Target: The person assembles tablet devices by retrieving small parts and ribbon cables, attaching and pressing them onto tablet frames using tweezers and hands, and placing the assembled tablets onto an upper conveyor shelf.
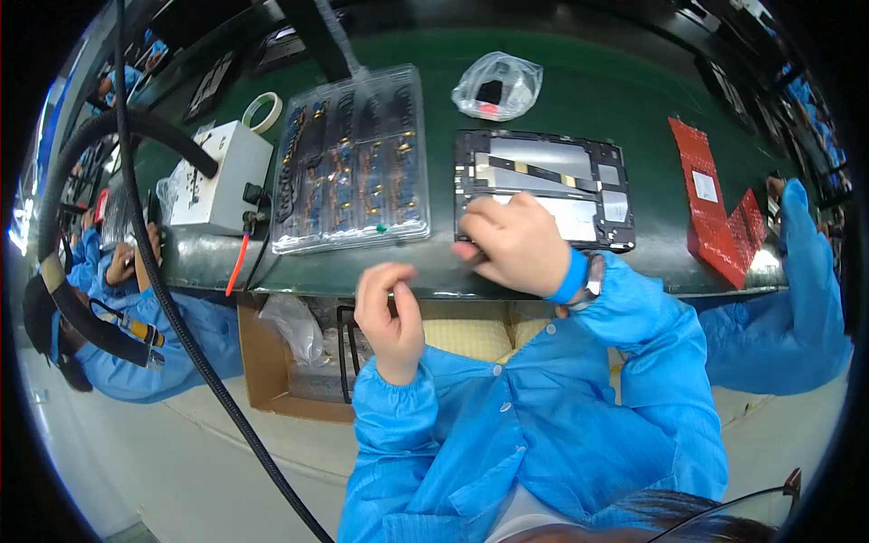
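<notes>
An opened tablet (588,217) lies on the green bench in front of me, its silver inner plates and dark flat ribbon cable (543,174) exposed. My right hand (514,242) is above its lower left corner, fingers curled and pressed together; whatever they pinch, if anything, is too small to make out. A blue band and a watch circle that wrist. Just off the bench's front edge, my left hand (391,321) is raised with its fingers bent toward the thumb. No object shows clearly in it.
Left of the tablet stands a clear compartment tray (353,163) of small parts. Beyond it are a white box (222,176) with a black hose, and a tape roll (262,112). A plastic bag (498,86) lies behind, red bubble wrap (711,204) at right. Co-workers sit both sides.
</notes>
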`<state>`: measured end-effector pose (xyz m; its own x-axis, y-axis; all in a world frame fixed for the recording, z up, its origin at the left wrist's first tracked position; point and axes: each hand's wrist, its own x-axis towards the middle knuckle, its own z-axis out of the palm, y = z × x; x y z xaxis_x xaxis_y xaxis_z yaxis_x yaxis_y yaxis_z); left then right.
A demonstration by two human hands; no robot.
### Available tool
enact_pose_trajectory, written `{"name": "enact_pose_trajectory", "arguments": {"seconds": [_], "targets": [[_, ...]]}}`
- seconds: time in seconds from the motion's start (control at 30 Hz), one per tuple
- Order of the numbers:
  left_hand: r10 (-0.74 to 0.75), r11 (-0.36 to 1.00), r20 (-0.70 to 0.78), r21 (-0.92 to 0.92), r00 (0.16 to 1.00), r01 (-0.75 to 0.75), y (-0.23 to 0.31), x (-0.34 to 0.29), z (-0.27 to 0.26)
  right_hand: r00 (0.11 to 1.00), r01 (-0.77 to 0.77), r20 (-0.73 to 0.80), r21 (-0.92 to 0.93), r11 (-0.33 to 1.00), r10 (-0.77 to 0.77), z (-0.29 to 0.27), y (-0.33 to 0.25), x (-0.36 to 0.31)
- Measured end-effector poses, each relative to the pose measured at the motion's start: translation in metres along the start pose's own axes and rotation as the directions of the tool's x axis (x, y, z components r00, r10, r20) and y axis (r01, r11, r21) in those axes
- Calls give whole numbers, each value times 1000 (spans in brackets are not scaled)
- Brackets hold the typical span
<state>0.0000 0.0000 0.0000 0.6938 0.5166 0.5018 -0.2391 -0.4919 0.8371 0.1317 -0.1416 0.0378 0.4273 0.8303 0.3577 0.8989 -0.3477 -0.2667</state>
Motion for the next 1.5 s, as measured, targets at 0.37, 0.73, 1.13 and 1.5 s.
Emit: {"name": "enact_pose_trajectory", "arguments": {"seconds": [0.37,0.73,1.13,1.5], "targets": [[136,822,-8,560,991,-108,-40,54,-8,956,-183,-4,774,606,293,-27,2,76],[187,900,393,298,900,-317,11,91,35,905,-252,-197,465,849,376,-46,123,80],[7,668,460,659,888,-347,-29,111,153,815,-390,-200,504,771,544,17,171,73],[97,679,415,637,905,-365,-31,109,153,804,-449,-164,464,764,572,16,167,77]]}}
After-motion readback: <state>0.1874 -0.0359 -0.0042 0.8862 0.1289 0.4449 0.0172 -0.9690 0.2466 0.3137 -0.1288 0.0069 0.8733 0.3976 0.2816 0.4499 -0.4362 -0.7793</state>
